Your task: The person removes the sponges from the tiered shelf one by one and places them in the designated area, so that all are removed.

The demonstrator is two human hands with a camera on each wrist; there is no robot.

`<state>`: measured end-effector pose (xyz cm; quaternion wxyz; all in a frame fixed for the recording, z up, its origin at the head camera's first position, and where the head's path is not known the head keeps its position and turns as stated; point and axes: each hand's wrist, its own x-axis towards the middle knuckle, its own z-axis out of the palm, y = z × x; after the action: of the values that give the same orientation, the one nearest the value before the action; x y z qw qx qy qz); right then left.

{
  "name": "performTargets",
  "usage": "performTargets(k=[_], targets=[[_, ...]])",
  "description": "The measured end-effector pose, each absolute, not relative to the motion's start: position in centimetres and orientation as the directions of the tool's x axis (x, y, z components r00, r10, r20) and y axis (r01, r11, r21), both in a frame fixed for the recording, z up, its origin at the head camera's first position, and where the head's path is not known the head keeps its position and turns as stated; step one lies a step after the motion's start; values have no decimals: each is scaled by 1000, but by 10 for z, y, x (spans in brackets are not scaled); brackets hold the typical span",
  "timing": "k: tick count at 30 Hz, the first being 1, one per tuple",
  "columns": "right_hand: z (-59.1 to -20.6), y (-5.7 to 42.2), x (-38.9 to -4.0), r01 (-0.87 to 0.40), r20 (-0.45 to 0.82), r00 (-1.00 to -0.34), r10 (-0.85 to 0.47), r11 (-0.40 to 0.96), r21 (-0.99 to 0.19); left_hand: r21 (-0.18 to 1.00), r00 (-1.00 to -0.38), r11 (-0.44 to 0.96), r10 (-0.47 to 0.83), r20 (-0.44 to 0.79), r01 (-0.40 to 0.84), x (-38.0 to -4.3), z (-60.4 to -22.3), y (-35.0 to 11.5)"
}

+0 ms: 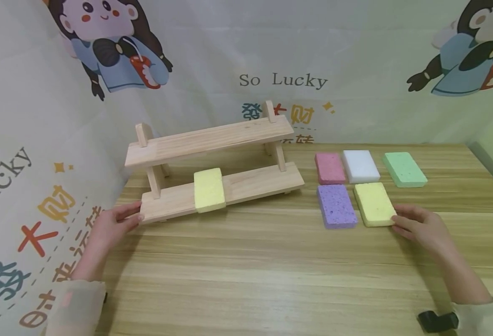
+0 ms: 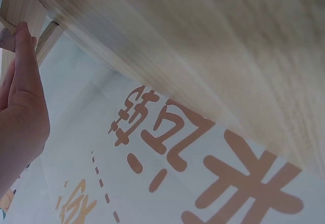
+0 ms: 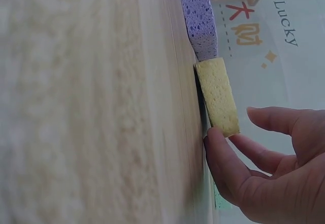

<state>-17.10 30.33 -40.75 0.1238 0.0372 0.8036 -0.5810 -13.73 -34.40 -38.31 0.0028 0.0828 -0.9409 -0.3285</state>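
Observation:
My left hand [image 1: 114, 226] grips the left end of the lower board of a two-tier wooden shelf [image 1: 267, 182]. In the left wrist view the fingers [image 2: 25, 61] reach to the wood; the thumb is hidden there. A yellow sponge [image 1: 210, 190] lies across that board. At the right, my right hand [image 1: 424, 228] touches the near right edge of another yellow sponge [image 1: 374, 204] on the table. The right wrist view shows one fingertip low against the sponge's end, another digit raised apart from it. Left of that sponge lies a purple sponge [image 1: 336, 206].
Behind these two sponges lie a pink sponge [image 1: 330, 168], a white sponge [image 1: 360, 166] and a green sponge [image 1: 405, 169]. The wood-grain table [image 1: 246, 280] meets a printed cloth backdrop [image 1: 212, 60] behind and on the left.

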Motion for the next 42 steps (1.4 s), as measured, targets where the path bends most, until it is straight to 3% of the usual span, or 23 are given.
performTargets(k=[14,34,42], targets=[[-404,304,-169,223,-268,-960,-87,346,-911,614,-985,771,-164,-62,-167,-139,-383,-344],[-389,301,-170,101,-145,-988,-52,493,-864,637,-984,752,-167,-65,-170,-139,-384,-343],[-380,292,-171,38,-80,-994,-71,467,-884,638,-985,753,-160,-61,-162,-138,-383,-344]])
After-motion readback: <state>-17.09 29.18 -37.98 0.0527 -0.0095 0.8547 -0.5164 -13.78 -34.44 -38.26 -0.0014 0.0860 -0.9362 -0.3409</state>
